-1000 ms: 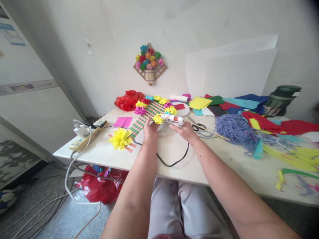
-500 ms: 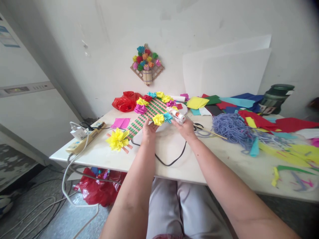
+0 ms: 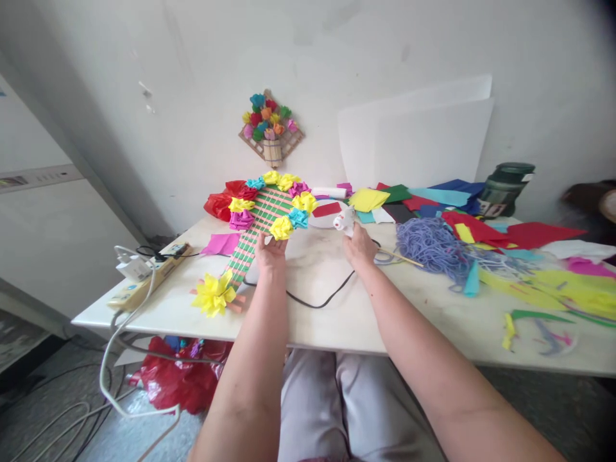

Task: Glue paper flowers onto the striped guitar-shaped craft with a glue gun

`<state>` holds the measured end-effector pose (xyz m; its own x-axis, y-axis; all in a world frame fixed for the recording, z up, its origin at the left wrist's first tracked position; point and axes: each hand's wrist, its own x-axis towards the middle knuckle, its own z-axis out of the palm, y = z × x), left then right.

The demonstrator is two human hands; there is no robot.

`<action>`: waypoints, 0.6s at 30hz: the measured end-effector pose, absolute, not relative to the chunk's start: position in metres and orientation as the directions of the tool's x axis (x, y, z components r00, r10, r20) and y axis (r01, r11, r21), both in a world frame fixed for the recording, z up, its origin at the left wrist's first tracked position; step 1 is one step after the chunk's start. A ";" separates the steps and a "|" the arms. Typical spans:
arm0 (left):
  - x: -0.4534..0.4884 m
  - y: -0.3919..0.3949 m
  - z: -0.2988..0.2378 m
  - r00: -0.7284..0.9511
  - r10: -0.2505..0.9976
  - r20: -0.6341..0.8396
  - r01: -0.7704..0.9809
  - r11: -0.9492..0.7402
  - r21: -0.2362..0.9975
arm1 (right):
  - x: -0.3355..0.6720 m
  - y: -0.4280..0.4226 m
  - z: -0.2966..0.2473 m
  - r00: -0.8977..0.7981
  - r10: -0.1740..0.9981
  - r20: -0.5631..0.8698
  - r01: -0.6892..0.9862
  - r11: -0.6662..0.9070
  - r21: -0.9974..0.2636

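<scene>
My left hand (image 3: 271, 255) holds the right edge of a green-and-pink woven fan (image 3: 264, 215), its thumb on top and fingers partly hidden beneath. Crepe-paper flowers in yellow, blue, pink and red ring the fan's head; one yellow flower (image 3: 282, 228) sits just above my fingers. A big yellow paper flower (image 3: 214, 294) lies at the handle end. My right hand (image 3: 360, 249) is closed round a white hot glue gun (image 3: 343, 221), held apart from the fan on its right. A black cord (image 3: 317, 305) loops across the table below.
A power strip (image 3: 149, 276) lies at the table's left edge. Purple yarn (image 3: 433, 250), a wooden stick (image 3: 402, 258) and coloured paper (image 3: 368, 199) lie to the right, near a dark green jar (image 3: 506, 189). Behind the glue gun is a white disc (image 3: 321, 221) with red paper.
My right hand has drawn the glue gun away from the fan's lower right flowers. A yellow flower now shows plainly above the blue one there. The whole view has shifted slightly.
</scene>
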<state>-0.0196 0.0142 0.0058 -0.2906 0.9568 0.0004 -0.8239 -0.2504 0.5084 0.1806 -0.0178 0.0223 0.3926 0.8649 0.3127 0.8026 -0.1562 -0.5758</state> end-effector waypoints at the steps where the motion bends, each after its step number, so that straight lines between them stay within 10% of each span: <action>1: -0.020 0.014 0.006 -0.288 0.958 0.010 -0.825 -0.254 0.505 | 0.180 -0.016 0.020 0.359 0.883 0.303 0.833 -0.157 -0.530; 9: -0.015 0.015 0.005 -0.233 0.972 0.031 -0.825 -0.215 0.523 | 0.171 -0.007 -0.001 0.069 0.939 0.338 0.977 0.006 -0.215; 18: -0.012 0.017 0.004 -0.205 0.979 0.002 -0.801 -0.169 0.574 | 0.168 -0.009 0.002 -0.026 0.926 0.377 0.979 0.099 -0.176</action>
